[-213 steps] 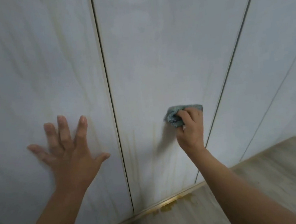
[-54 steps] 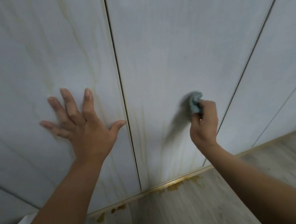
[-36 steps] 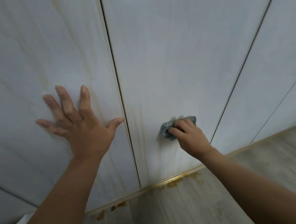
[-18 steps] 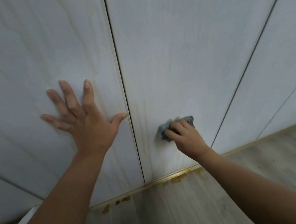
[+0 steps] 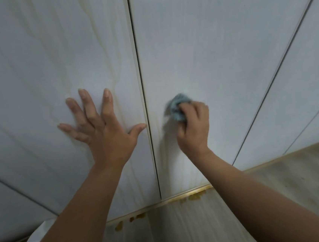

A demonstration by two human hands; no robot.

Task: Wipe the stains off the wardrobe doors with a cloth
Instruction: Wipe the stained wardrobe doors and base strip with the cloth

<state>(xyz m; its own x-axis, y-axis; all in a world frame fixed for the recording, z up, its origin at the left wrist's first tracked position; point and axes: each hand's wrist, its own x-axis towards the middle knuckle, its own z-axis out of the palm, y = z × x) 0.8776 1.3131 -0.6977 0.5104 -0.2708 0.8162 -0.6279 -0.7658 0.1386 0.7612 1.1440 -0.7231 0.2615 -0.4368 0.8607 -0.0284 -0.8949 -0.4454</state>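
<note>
White wardrobe doors (image 5: 206, 47), yellowish streaks (image 5: 121, 109). Left of centre seam (image 5: 141, 83): left hand (image 5: 105, 134) spread flat on door. Right of seam: right hand (image 5: 194, 129) clutching bunched grey-blue cloth (image 5: 178, 107) against door.

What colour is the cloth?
Grey-blue; the cloth shows in the head view, bunched in the right hand.

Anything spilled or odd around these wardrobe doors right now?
Yes: yellowish drip streaks run down the white wardrobe doors near the seam, and amber-brown splotches dot the pale wood-grain floor along the gold base trim. The right hand grips the crumpled grey-blue cloth against the door; the left hand presses flat.
</note>
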